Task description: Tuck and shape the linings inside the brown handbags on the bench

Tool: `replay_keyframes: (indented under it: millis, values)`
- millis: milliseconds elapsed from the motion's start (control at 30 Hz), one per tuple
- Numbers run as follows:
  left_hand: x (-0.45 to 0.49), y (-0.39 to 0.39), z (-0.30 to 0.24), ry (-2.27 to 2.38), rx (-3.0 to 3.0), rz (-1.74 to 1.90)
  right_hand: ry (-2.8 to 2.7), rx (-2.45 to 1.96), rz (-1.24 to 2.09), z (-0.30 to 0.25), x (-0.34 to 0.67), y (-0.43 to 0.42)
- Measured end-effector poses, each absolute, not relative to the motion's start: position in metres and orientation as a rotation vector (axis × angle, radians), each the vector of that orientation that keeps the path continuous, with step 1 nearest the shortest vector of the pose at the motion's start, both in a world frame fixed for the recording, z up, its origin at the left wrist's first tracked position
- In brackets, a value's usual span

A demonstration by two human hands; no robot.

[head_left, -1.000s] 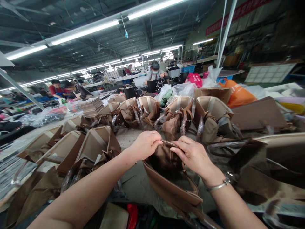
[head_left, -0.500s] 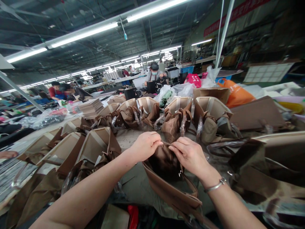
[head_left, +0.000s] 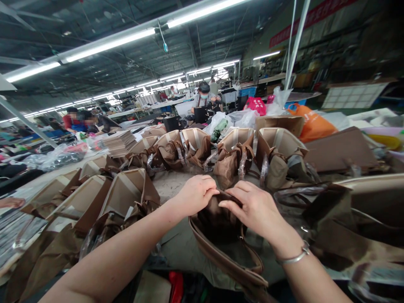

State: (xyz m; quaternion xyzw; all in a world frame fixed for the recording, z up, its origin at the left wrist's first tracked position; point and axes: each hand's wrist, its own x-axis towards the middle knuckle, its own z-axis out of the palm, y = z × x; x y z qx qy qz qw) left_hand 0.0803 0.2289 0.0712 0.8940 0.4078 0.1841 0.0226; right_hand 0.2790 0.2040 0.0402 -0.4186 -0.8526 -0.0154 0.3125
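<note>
A brown handbag (head_left: 217, 256) stands on the table in front of me with its mouth open and its dark lining showing. My left hand (head_left: 198, 193) pinches the far edge of the bag, thumb against fingers. Just to the right, my right hand (head_left: 252, 206) grips the same edge, its thumb inside the mouth and its fingers over the outside. A metal bracelet (head_left: 295, 256) circles my right wrist. One strap (head_left: 254, 252) of the bag hangs by its right side. The fingers hide part of the edge between my hands.
Several unfinished brown bags (head_left: 232, 158) stand in an arc beyond my hands, more (head_left: 123, 198) at left. A large bag piece (head_left: 372, 202) lies at right. Behind are a cardboard box (head_left: 279, 123), an orange plastic bag (head_left: 312, 122) and a co-worker (head_left: 203, 97). Another person's hand (head_left: 11, 203) shows far left.
My right hand has shifted slightly right and its thumb has opened out into the bag's mouth. The far edge has spread a little. My left hand stays on the edge.
</note>
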Motion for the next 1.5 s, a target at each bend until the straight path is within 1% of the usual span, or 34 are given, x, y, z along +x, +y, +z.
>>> replay_keyframes:
  millis: [100,233,433,600,867,1200,1500]
  values:
    - [0.078,0.227,0.075,1.197,2.789,0.538,-2.230,-1.156,-0.031,0.037,0.273,0.205]
    - [0.072,0.224,0.084,1.045,2.869,0.393,-2.247,-1.181,-0.021,0.036,0.272,0.205]
    - [0.071,0.222,0.090,1.131,2.967,0.268,-2.243,-1.180,-0.029,0.037,0.277,0.202]
    - [0.073,0.222,0.089,1.215,2.988,0.349,-2.213,-1.223,-0.045,0.038,0.284,0.203]
    - [0.069,0.225,0.086,1.204,2.956,0.460,-2.217,-1.244,-0.020,0.040,0.289,0.204]
    - [0.069,0.224,0.082,1.363,2.908,0.437,-2.250,-1.159,-0.048,0.038,0.282,0.202]
    - [0.071,0.223,0.078,1.410,2.866,0.486,-2.248,-1.217,-0.133,0.045,0.283,0.200]
